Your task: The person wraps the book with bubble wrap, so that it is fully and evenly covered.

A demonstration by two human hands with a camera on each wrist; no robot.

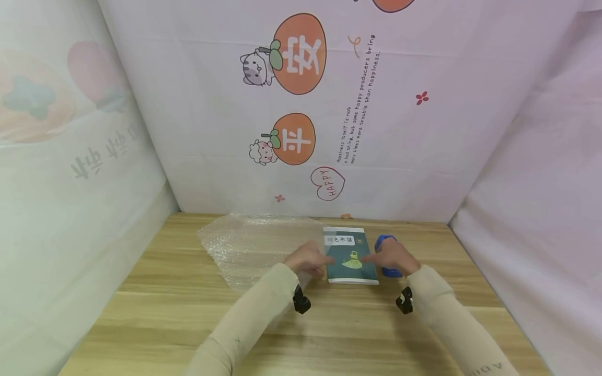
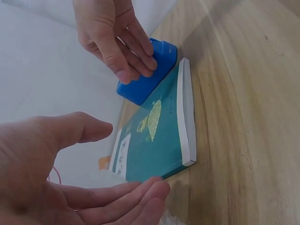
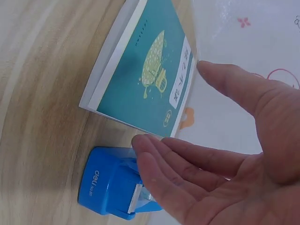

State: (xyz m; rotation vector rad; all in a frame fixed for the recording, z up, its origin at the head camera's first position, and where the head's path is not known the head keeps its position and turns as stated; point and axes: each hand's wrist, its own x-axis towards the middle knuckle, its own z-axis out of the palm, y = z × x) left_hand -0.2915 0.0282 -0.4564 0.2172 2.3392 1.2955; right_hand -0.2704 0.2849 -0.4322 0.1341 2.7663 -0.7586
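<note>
A green book (image 1: 339,269) with a white spine, a white label and a yellow-green picture lies flat on the wooden table. At its left edge is my left hand (image 1: 308,257), thumb and fingers spread apart with nothing between them. My right hand (image 1: 395,257) hovers at the book's right side, thumb apart from its extended fingers; the right wrist view shows no thing in its grasp. Under and beside that hand stands a blue tape dispenser (image 3: 101,183), partly hidden by the fingers. Whether either hand touches the book is hard to tell.
A clear sheet of bubble wrap (image 1: 244,245) spreads over the table left of the book, partly behind the left hand and forearm. White printed cloth (image 1: 211,104) walls in the table (image 1: 348,334) at the back and both sides.
</note>
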